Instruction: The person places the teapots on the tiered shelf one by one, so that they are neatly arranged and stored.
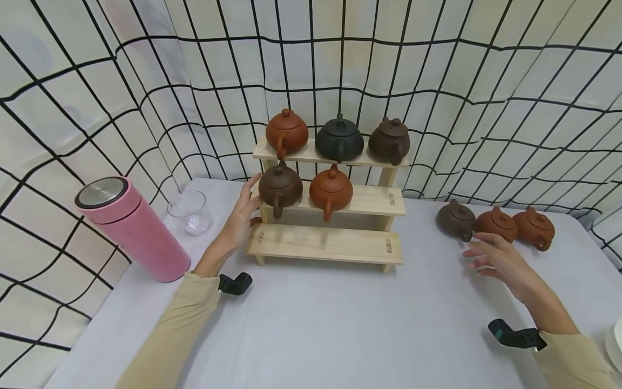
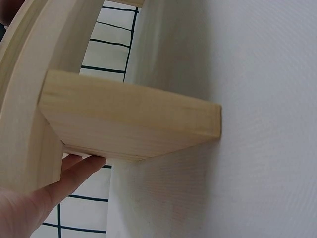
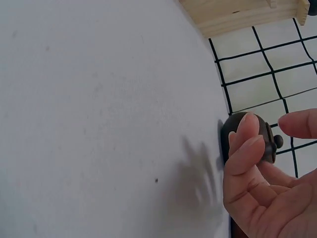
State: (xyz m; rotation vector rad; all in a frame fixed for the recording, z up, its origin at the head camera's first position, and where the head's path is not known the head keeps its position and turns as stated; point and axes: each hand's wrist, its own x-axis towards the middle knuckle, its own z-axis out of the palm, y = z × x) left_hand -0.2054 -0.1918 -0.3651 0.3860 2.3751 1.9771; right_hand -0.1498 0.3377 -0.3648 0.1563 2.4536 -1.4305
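A three-tier wooden stand (image 1: 324, 244) holds teapots on two tiers. My left hand (image 1: 238, 216) grips the left end of its middle tier, beside a brown teapot (image 1: 280, 186); the left wrist view shows fingers (image 2: 81, 171) against the wood near a leg. An orange-red teapot (image 1: 331, 189) shares that tier. My right hand (image 1: 502, 265) hovers at a dark brown teapot (image 1: 454, 219) on the table, fingers loosely bent and thumb apart. The right wrist view shows that teapot (image 3: 233, 124) partly behind the fingers; contact is unclear. Two reddish teapots (image 1: 497, 222) (image 1: 534, 228) sit to its right.
On the top tier are an orange-red teapot (image 1: 286, 131), a black one (image 1: 339, 139) and a dark brown one (image 1: 390, 141). A pink flask (image 1: 138, 232) and a glass cup (image 1: 189, 213) stand at left. Black wire grid (image 1: 214, 108) surrounds the white table (image 1: 340, 324).
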